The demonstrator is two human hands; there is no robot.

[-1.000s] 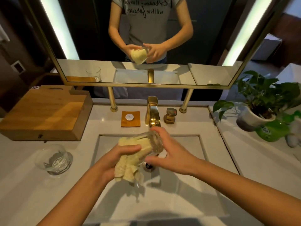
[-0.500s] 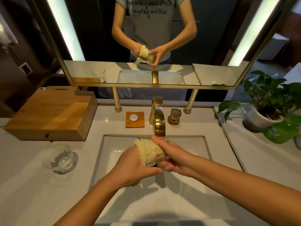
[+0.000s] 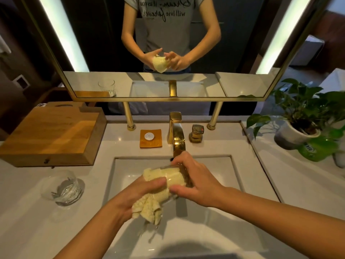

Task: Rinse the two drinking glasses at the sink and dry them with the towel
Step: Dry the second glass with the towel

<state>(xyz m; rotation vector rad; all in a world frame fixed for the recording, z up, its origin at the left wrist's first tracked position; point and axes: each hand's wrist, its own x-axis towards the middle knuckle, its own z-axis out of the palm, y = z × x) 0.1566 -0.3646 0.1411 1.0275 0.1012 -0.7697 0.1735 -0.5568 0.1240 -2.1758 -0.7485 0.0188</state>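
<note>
Over the white sink (image 3: 220, 227) my right hand (image 3: 196, 182) grips a clear drinking glass (image 3: 177, 177) lying on its side. A pale yellow towel (image 3: 149, 204) is stuffed into the glass and hangs out below. My left hand (image 3: 136, 195) is closed on the towel at the glass's mouth. The second drinking glass (image 3: 62, 187) stands upright on the counter left of the sink, apart from both hands.
A gold faucet (image 3: 177, 135) rises just behind the hands, its knob (image 3: 197, 132) to the right. A soap dish (image 3: 150, 138) sits left of it. A wooden box (image 3: 50, 135) stands at the back left, a potted plant (image 3: 300, 126) at the right.
The glass and towel have turned in my hands: the towel was bunched over the glass half a second ago, and now it fills the inside with its end hanging below.
</note>
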